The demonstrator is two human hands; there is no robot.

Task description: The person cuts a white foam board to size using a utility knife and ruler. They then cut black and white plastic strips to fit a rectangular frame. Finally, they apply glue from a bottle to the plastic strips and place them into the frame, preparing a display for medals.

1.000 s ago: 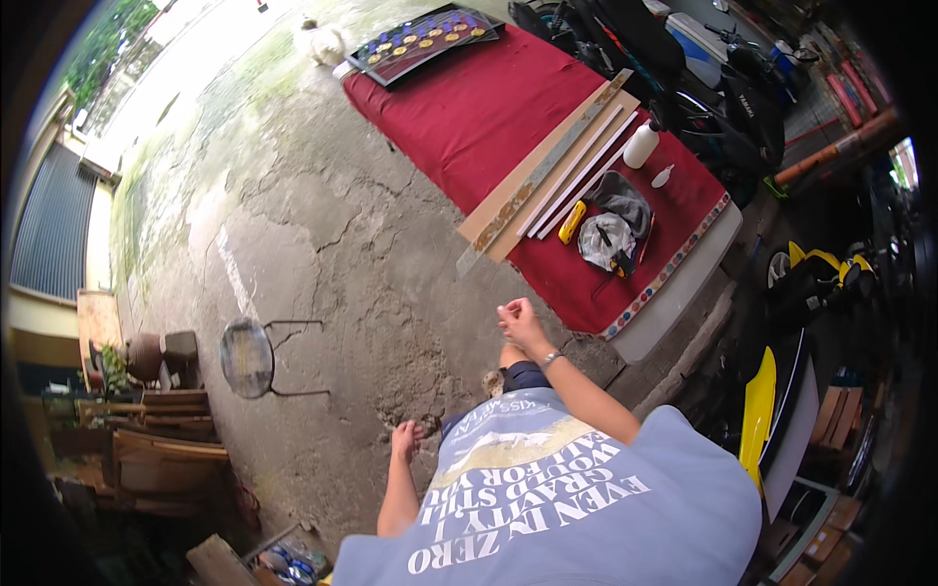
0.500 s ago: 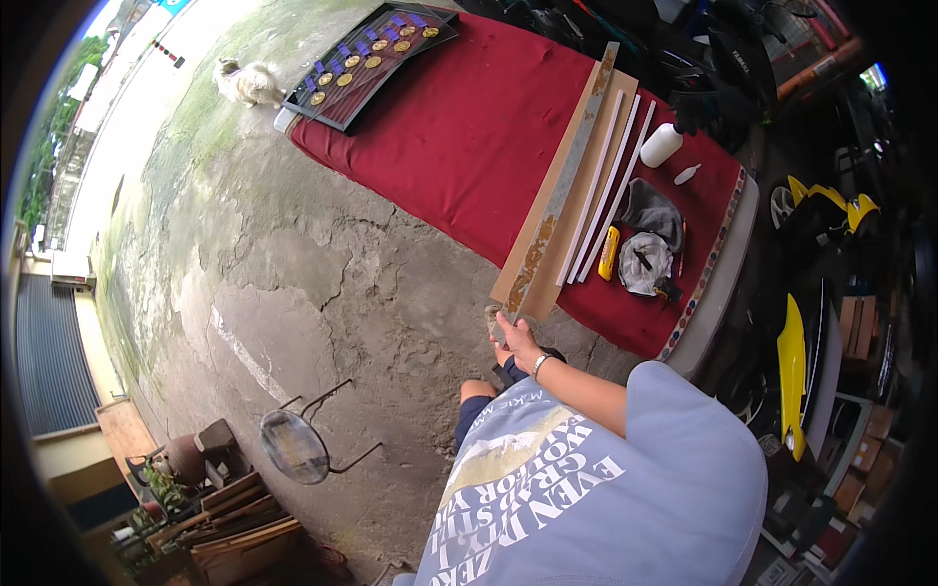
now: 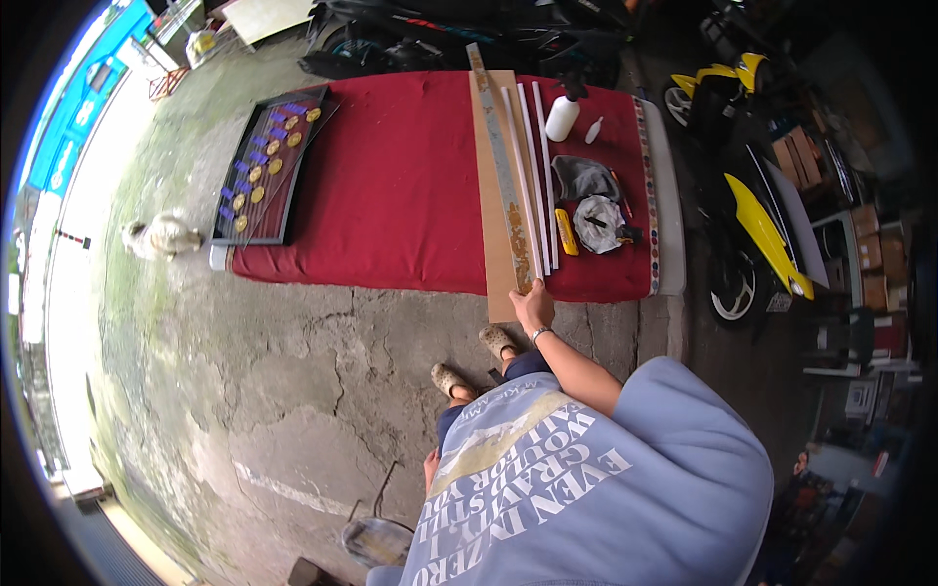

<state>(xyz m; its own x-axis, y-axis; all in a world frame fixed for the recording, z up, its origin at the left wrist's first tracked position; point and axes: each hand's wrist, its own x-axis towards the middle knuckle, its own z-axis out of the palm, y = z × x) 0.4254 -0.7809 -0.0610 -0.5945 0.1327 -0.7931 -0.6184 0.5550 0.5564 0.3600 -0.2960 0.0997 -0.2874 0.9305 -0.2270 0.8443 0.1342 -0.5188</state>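
A long flat metal bar point(image 3: 499, 156), grey with rust patches, lies across a brown cardboard strip point(image 3: 500, 305) on a red-covered table point(image 3: 401, 176). My right hand point(image 3: 532, 307) is closed on the bar's near end, at the table's front edge. Beside the bar, to its right, run slim white strips point(image 3: 538, 176), and the nearest one ends close to my fingers. Low at my left side, my left hand point(image 3: 431, 465) shows only in part next to my shirt, its fingers mostly hidden.
Right of the strips are a spray bottle point(image 3: 562, 117), small white bottle point(image 3: 594, 130), grey cloth point(image 3: 584, 179), yellow cutter point(image 3: 566, 231) and crumpled white wrapping point(image 3: 598, 223). A dark frame with medals point(image 3: 269, 166) lies at the table's left end. A dog point(image 3: 164, 237) stands beyond; motorcycles point(image 3: 752, 234) stand right.
The view has turned, so the table now lies more level across it. My right hand remains at the bar's near end. My left hand has come partly into view.
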